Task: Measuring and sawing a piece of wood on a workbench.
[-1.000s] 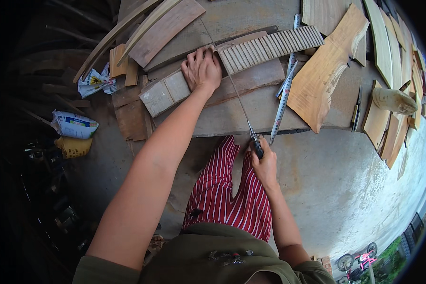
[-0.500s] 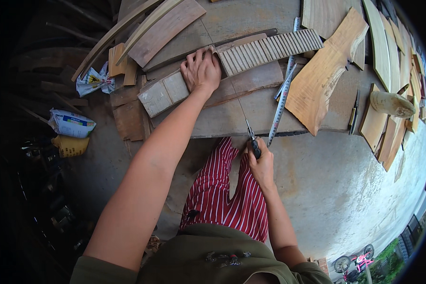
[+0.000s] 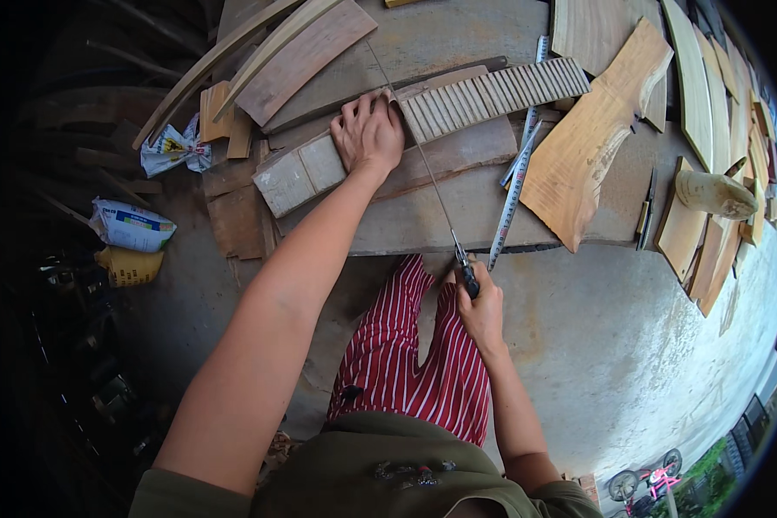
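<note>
My left hand [image 3: 369,134] presses flat on a long wooden strip [image 3: 302,173] lying across a grey work slab [image 3: 440,207]. To the right of that hand the strip is cut into a row of narrow slats [image 3: 492,97]. My right hand [image 3: 481,304] grips the dark handle of a thin-bladed saw [image 3: 432,186], whose blade runs up to the strip right beside my left thumb. The handle sits just off the slab's near edge, above my red striped trouser leg.
A folding ruler [image 3: 514,186] lies to the right of the saw. Large pale wood offcuts [image 3: 591,147] and curved planks [image 3: 699,95] cover the right side. More boards [image 3: 298,56] lie at the top left. Crumpled bags [image 3: 129,226] rest on the concrete floor at left.
The saw handle and my right hand have drawn back toward me and slightly down. My left hand stays pressed on the strip.
</note>
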Tool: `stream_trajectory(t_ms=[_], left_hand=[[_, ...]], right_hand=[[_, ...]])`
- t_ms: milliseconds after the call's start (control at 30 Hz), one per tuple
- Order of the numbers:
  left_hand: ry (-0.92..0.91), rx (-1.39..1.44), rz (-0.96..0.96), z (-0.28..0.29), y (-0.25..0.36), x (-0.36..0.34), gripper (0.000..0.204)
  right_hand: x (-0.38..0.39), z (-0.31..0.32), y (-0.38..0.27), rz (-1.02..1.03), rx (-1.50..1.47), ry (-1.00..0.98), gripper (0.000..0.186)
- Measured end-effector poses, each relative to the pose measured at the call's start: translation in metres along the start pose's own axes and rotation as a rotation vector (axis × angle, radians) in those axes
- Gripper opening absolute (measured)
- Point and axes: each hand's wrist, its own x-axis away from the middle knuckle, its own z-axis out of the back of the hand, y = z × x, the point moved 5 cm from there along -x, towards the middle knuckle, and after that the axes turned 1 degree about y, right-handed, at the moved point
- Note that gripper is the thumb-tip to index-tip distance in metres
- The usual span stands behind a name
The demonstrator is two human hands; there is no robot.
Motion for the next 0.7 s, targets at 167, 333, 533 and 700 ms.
stream_trajectory(t_ms=[167,333,533,700], left_hand=[[-0.013,0.004,-0.003,0.006,0.008,-0.002,0.036],[-0.029,0.024,-0.006,0.001,0.013,0.001,0.036],[0.004,-0.013,-0.011,0.004,0.007,-0.002,0.035],[0.004,0.013,-0.029,-0.001,0.010,-0.002,0.036]], right_hand=[[-0.022,-0.010,-0.011,-0.007,0.000,0.008,0.010],[-0.073,-0.023,-0.030,-0.007,0.036,0.005,0.016],[0.005,0.004,0.000,-0.075,0.004,-0.035,0.010],[-0.052,-0.016,-0.019,-0.004,0.007,-0.001,0.012]])
